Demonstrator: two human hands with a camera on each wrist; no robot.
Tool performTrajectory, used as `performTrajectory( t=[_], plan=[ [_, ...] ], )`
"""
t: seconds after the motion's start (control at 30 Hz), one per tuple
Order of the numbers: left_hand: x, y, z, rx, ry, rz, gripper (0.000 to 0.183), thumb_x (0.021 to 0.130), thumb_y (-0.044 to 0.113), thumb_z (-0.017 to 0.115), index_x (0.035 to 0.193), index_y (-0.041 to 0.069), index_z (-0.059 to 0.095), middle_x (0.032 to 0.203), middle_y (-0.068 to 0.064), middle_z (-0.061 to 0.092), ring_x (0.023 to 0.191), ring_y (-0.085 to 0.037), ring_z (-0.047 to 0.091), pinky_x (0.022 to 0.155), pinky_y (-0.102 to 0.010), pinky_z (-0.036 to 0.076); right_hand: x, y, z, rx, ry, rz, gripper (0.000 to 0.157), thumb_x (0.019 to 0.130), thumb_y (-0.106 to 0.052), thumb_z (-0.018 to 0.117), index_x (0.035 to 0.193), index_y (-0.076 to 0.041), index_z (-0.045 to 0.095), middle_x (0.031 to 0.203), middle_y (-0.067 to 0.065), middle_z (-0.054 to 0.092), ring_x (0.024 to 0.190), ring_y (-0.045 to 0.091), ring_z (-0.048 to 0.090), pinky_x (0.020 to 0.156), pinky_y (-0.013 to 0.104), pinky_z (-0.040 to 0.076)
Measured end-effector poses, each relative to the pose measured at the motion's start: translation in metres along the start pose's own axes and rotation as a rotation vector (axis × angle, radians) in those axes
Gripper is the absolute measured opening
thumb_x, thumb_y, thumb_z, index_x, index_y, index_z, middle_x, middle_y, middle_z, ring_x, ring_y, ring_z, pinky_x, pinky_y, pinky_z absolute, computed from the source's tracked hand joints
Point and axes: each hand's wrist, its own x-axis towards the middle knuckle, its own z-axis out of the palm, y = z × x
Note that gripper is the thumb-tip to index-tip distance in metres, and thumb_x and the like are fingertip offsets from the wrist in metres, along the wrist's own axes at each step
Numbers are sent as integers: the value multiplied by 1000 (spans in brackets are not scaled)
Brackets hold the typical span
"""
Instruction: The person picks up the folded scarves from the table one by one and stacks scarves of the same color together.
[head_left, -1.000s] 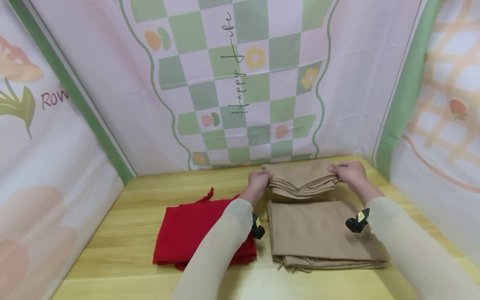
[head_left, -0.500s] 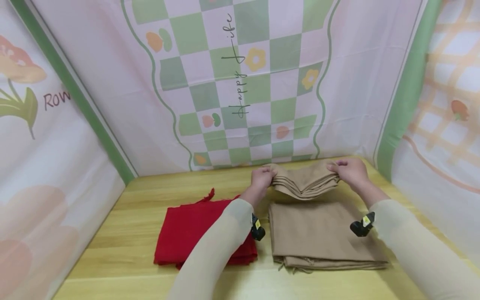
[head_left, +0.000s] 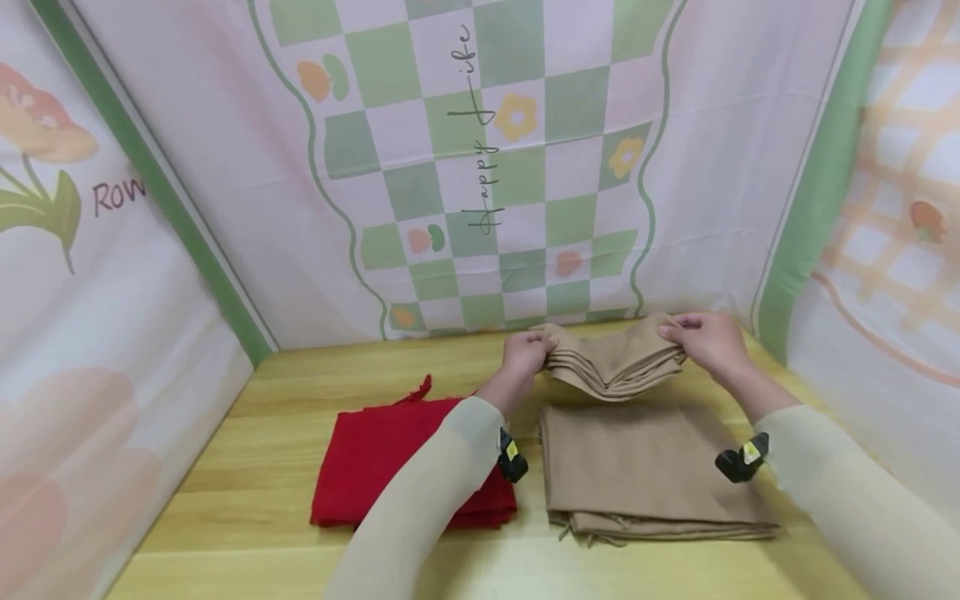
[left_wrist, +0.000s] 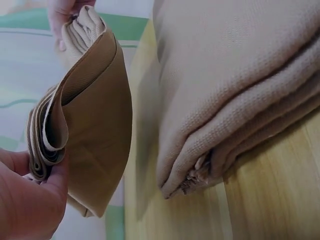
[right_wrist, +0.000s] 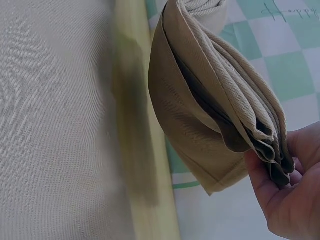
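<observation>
Both hands hold up a tan folded cloth point(head_left: 611, 358) with several layers, near the back of the table. The left hand point(head_left: 522, 357) pinches its left end, and the right hand point(head_left: 708, 340) pinches its right end. Between them the cloth sags into a V. In the left wrist view the thumb and fingers of the left hand point(left_wrist: 35, 195) grip the stacked edges. From the right wrist, the right hand point(right_wrist: 295, 185) clasps the other end the same way. A larger brown folded cloth point(head_left: 645, 467) lies flat just in front of the held one.
A red folded cloth point(head_left: 375, 458) with frayed edges lies at the left, partly behind the left sleeve point(head_left: 427, 492). The wooden table point(head_left: 225, 492) meets a printed fabric wall point(head_left: 517, 167) at the back, with more fabric on both sides.
Over the second, the left hand has drawn slightly inward and the cloth has sagged more into a V. The right forearm has swung a little outward. Both hands keep hold of the cloth.
</observation>
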Motion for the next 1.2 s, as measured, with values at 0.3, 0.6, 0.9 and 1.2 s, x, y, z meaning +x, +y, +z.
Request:
performTrajectory(
  t=[0.3, 0.6, 0.9, 1.2],
  plan=[
    [-8, 9, -5, 22, -7, 13, 22, 91, 8, 68, 110, -3, 71, 94, -9, 70, 75, -12, 61, 68, -25, 54, -6, -10, -4, -4, 8, -40, 52, 96, -38, 61, 117, 9, 62, 118, 31, 59, 106, 44, 54, 82, 45, 40],
    [-16, 17, -11, 30, -34, 22, 22, 92, 9, 68, 111, -2, 71, 95, -8, 70, 78, -14, 64, 67, -26, 54, -14, -15, -10, 8, 24, -51, 53, 95, -40, 61, 118, 9, 62, 119, 31, 59, 108, 44, 53, 87, 46, 40],
    [-25, 22, -13, 30, -65, 38, 20, 91, 7, 68, 108, -2, 72, 90, -8, 70, 73, -11, 61, 66, -24, 53, -24, -18, -22, 28, 6, -43, 59, 96, -42, 60, 122, 10, 58, 127, 34, 52, 117, 50, 46, 95, 60, 35],
    [-38, 27, -14, 21, -99, 50, 17, 91, 6, 68, 105, -3, 72, 86, -7, 70, 69, -10, 61, 64, -24, 53, -36, -16, -32, 18, 45, -35, 60, 94, -46, 62, 121, 7, 61, 130, 29, 53, 119, 45, 47, 88, 41, 40]
  ],
)
